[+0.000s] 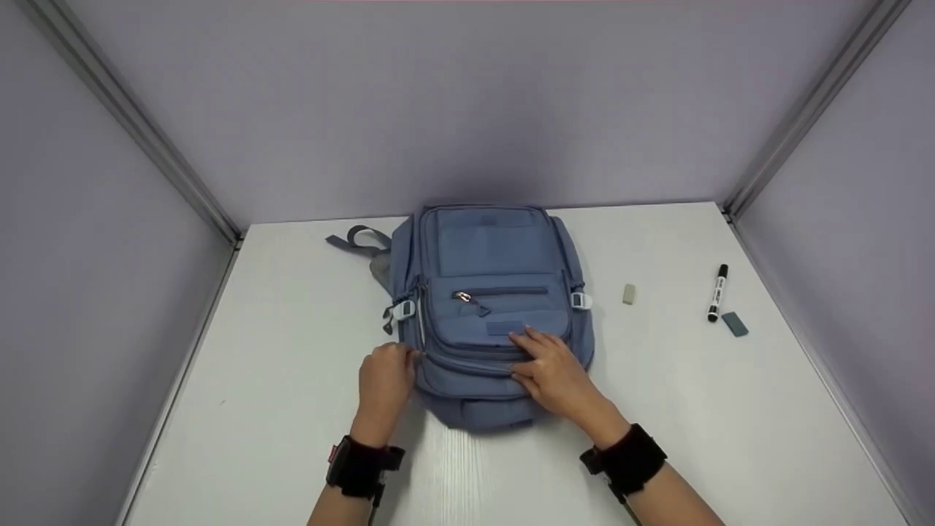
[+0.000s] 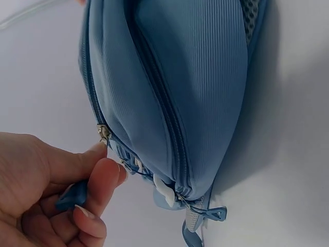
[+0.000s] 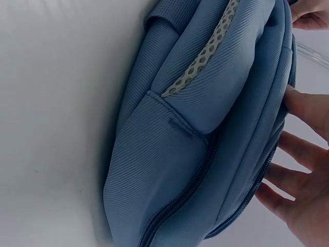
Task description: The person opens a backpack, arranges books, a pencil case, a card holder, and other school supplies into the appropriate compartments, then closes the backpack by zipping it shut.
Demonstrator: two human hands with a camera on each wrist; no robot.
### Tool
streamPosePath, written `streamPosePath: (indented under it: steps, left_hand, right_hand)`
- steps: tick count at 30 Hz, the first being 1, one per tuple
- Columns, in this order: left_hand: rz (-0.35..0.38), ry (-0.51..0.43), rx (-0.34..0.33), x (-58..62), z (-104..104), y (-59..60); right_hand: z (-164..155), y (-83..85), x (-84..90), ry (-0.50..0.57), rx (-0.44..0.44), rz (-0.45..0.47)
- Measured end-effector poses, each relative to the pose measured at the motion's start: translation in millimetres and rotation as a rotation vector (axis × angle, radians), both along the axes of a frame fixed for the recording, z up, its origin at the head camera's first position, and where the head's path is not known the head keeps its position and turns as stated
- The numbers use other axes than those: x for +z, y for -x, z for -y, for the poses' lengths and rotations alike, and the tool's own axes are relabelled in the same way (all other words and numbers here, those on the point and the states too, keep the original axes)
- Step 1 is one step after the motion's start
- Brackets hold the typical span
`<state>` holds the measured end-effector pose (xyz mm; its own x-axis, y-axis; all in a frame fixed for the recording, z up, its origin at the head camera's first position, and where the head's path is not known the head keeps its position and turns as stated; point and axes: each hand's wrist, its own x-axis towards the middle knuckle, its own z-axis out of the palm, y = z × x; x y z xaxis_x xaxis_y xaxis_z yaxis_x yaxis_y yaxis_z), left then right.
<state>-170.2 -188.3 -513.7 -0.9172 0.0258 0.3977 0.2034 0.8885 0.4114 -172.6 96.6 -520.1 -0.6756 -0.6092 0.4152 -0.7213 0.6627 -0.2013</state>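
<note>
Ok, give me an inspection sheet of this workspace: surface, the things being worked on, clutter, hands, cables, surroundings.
Surface: white table, wood-grain finish.
Things in hand: blue fabric backpack lying flat; blue zipper pull tab at its left side.
Clutter: beige eraser, black-and-white marker pen, grey-blue eraser, all apart to the right of the backpack.
Hands: left hand pinches the pull tab; right hand rests flat on the front pocket, fingers straight.
Cables: nothing seen.
Surroundings: plain lilac walls with metal corner strips.
</note>
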Motion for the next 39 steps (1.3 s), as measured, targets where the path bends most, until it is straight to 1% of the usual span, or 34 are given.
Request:
streamPosePath:
  steps: [8,12,15,20,25,29,35,37,39]
  left_hand:
    - [0.017,0.065,0.026,-6.6,4,27.2]
    - [0.004,0.092,0.04,-5.1,4,36.7]
    - [-0.003,0.109,0.045,-2.5,3,41.1]
    - [0.0,0.128,0.049,-4.4,4,48.6]
    - [-0.056,0.133,0.038,-9.5,6,57.0]
    - [-0.092,0.139,0.042,-14.6,9,64.5]
    - [-0.086,0.133,0.053,-18.2,10,73.1]
    - [-0.084,0.126,0.064,-18.4,10,73.7]
    - [-0.081,0.111,0.072,-19.0,9,71.8]
  right_hand:
    - [0,-0.1,-1.2,0.017,0.02,0.001]
    - [1,-1.1,-0.1,0.016,0.024,0.02]
    - [1,-1.2,1.1,0.018,0.025,0.027]
    - [0,-0.3,0.8,0.016,0.024,0.033]
    - [-2,-0.3,1.7,0.036,0.02,0.073]
    - [-1,-0.2,1.7,0.031,0.02,0.079]
    - [-2,0.3,1.6,0.017,0.015,0.081]
    - [-3,0.6,1.5,0.017,0.013,0.086]
    - [-4,0.7,1.1,0.02,0.012,0.093]
